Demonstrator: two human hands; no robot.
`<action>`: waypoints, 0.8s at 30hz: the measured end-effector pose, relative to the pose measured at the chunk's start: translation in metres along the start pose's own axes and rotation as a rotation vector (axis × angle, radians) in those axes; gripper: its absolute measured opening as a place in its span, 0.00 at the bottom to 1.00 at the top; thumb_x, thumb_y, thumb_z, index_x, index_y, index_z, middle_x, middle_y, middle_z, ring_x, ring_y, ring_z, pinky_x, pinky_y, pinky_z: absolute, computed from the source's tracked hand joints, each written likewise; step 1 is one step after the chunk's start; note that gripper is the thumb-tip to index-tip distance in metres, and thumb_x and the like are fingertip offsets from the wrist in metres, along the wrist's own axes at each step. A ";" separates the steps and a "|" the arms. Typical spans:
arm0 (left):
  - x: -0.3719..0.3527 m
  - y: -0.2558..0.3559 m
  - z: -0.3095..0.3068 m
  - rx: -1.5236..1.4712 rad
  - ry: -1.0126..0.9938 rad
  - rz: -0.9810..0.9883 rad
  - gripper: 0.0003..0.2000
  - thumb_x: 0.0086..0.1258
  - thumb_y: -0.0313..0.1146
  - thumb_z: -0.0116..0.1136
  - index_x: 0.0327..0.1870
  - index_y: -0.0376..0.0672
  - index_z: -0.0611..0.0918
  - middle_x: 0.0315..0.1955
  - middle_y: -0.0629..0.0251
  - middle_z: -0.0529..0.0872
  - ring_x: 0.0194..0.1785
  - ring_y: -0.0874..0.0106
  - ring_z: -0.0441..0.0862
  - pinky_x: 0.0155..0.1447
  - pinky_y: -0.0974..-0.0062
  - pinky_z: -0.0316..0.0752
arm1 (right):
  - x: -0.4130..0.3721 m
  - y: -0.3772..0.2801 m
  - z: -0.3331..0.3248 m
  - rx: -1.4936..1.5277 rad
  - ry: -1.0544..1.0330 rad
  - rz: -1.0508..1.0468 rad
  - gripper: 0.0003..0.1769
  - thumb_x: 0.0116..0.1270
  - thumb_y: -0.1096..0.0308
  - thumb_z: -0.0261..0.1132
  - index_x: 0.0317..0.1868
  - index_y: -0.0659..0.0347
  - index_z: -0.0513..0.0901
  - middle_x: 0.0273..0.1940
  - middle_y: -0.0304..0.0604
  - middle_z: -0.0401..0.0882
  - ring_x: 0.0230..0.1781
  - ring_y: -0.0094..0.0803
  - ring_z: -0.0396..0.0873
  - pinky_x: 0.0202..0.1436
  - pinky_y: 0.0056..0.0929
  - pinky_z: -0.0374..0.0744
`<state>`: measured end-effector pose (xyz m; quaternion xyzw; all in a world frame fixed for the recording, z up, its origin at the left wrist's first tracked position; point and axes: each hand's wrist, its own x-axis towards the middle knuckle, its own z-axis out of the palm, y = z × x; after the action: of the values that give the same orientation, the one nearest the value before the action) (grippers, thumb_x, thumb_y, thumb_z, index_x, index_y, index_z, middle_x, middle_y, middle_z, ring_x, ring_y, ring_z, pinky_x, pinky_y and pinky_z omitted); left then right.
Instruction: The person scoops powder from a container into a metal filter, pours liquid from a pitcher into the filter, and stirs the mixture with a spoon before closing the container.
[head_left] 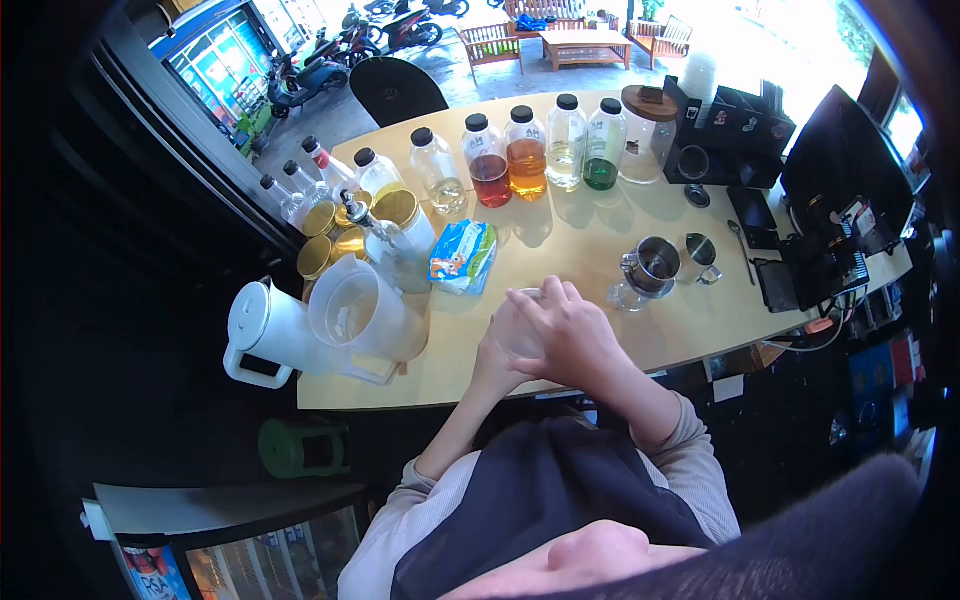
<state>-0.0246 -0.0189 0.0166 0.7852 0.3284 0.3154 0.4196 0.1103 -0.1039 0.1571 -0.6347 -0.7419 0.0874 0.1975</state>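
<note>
Between my hands, close to the table's front edge, is a translucent cup (518, 333). My left hand (492, 358) wraps round its left side, its fingers largely hidden. From the right, my right hand (575, 335) reaches over the cup's top with bent fingers. I cannot make out the cup's contents. A blue tissue pack (463, 257) lies just beyond my left hand. Right of my hands, a metal drip filter (657, 262) sits on a glass cup (628, 296), with a small metal cup (701, 252) beside it.
A frosted pitcher (362, 315) and a white jug (270, 325) stand at left. Gold-lidded jars and several black-capped bottles, including a red one (490, 170) and a green one (603, 150), line the back. A spoon (741, 250) and a monitor (850, 190) are at right.
</note>
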 end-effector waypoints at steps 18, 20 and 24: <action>0.009 0.019 -0.011 0.095 -0.013 0.109 0.45 0.45 0.41 0.81 0.68 0.44 0.70 0.59 0.57 0.81 0.62 0.60 0.81 0.62 0.63 0.77 | 0.007 -0.001 0.007 -0.004 0.046 0.010 0.41 0.52 0.49 0.75 0.67 0.49 0.76 0.65 0.55 0.70 0.66 0.54 0.69 0.71 0.52 0.67; 0.025 0.068 -0.026 0.121 -0.156 0.284 0.43 0.46 0.40 0.80 0.67 0.44 0.71 0.60 0.57 0.80 0.63 0.60 0.80 0.62 0.62 0.77 | 0.013 -0.011 0.007 0.001 -0.009 0.273 0.41 0.52 0.48 0.75 0.67 0.50 0.76 0.62 0.54 0.72 0.66 0.54 0.70 0.71 0.52 0.67; 0.007 0.004 0.001 0.351 0.096 0.319 0.41 0.47 0.38 0.79 0.66 0.44 0.73 0.60 0.57 0.81 0.61 0.61 0.81 0.61 0.63 0.78 | 0.007 0.016 0.036 0.028 0.400 -0.044 0.41 0.52 0.48 0.75 0.67 0.50 0.77 0.66 0.55 0.71 0.71 0.55 0.66 0.73 0.53 0.65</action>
<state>-0.0184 -0.0153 0.0210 0.8722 0.2695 0.3527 0.2057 0.1093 -0.0898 0.1197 -0.6203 -0.7002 -0.0346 0.3518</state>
